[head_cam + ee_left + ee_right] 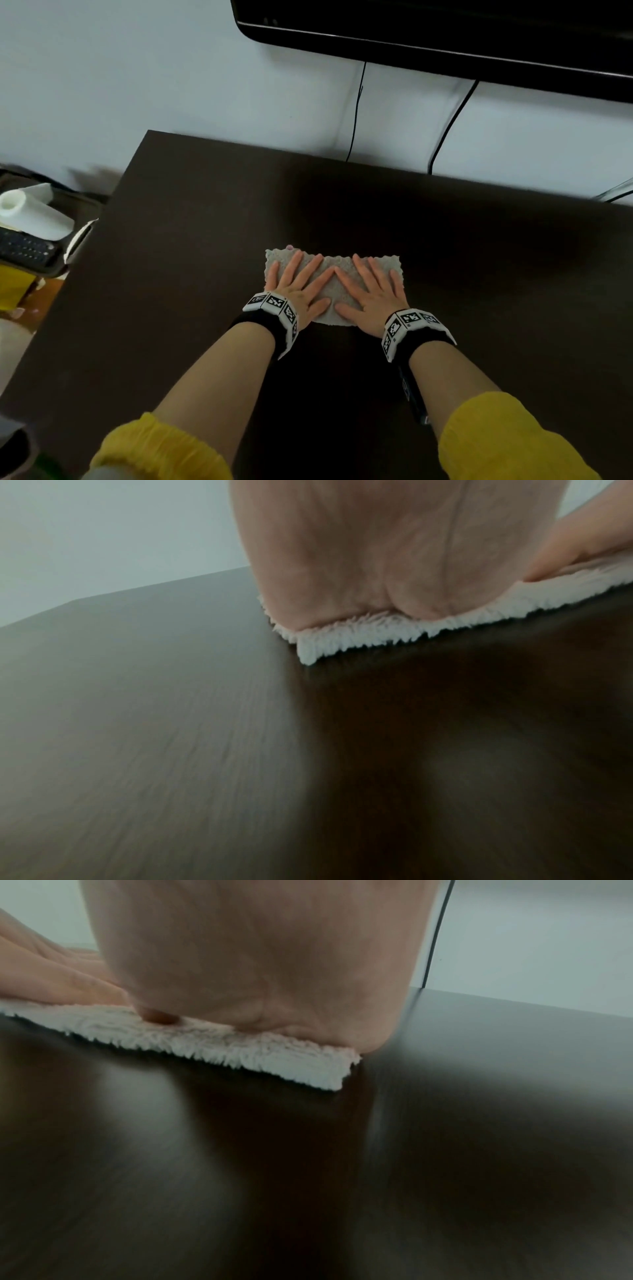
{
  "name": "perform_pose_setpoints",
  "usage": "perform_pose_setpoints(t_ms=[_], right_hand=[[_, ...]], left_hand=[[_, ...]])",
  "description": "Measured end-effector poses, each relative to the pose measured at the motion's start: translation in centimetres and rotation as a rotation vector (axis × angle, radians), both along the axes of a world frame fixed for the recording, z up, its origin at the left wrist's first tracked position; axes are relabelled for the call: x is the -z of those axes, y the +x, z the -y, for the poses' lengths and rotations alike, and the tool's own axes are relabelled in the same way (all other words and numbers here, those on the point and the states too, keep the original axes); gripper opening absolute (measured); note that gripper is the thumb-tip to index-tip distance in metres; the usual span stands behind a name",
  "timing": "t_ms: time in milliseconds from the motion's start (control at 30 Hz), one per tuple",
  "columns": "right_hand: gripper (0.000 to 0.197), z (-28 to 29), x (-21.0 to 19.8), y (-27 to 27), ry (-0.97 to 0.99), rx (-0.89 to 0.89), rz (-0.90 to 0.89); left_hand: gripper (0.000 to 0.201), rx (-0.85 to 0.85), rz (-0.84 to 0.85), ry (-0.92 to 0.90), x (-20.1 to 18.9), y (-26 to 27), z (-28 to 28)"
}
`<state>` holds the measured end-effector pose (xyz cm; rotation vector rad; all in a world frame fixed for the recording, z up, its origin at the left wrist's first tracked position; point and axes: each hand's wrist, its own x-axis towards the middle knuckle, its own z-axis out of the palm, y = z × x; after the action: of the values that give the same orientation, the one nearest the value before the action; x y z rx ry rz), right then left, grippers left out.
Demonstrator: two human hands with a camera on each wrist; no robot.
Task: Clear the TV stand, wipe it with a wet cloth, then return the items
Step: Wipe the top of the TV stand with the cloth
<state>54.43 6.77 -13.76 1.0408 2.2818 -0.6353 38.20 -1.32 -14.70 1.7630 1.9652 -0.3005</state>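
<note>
Two hands flat on one cloth (330, 291), and that's the whole show right now. It's a pale grey, shaggy microfibre-type rag, folded into a rough rectangle with frayed-looking fuzzy edges, lying near the middle of the TV stand (171, 222). The left hand (301, 286) and right hand (371, 291) sit side by side on top of it, fingers straight and spread, index fingertips almost meeting, palms pressing down rather than gripping anything. Wrist views show the heels of both palms squashing the pile right at the near edge.

My guess on handling: soft, floppy, light, a bit heavier if it's properly wet, and it'll bunch up if you push from one corner. Flat palms across the full width look like the sensible way to drive it; for lifting I'd pinch a corner or the folded edge.

Stand top is dark brown wood-grain laminate, smooth with a dull sheen, so the cloth should glide. Nothing else sits on the visible part. Off the left end there's a white paper roll (30, 214) and a black remote (25, 248). A black TV (445, 31) hangs above, two cables (354, 113) dropping behind the stand.
</note>
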Motion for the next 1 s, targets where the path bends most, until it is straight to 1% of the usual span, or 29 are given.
perform_pose_setpoints(t_ms=[133, 267, 367, 467, 667, 1000], right_hand=[[0.07, -4.0, 0.2, -1.2, 0.042, 0.067, 0.001], [0.062, -7.3, 0.3, -1.5, 0.068, 0.132, -0.046], [0.058, -9.2, 0.6, -1.7, 0.075, 0.205, -0.073], [0.058, -11.3, 1.1, -1.8, 0.097, 0.244, -0.102], [0.059, -16.0, 1.3, -1.5, 0.092, 0.217, -0.089], [0.056, -20.5, 1.6, 0.1, 0.088, 0.076, -0.14]], left_hand=[[0.059, 0.0, 0.017, 0.048, 0.0, -1.1, -4.6], [0.058, -0.039, 0.042, 0.048, 0.1, -0.9, -8.3], [0.061, -0.075, 0.015, 0.077, 0.5, -0.5, -10.5], [0.064, -0.076, -0.018, 0.121, 0.9, -0.4, -13.4], [0.065, -0.082, -0.009, 0.124, 1.0, -0.1, -18.5], [0.06, -0.244, -0.047, 0.152, 1.8, 2.7, -22.2]])
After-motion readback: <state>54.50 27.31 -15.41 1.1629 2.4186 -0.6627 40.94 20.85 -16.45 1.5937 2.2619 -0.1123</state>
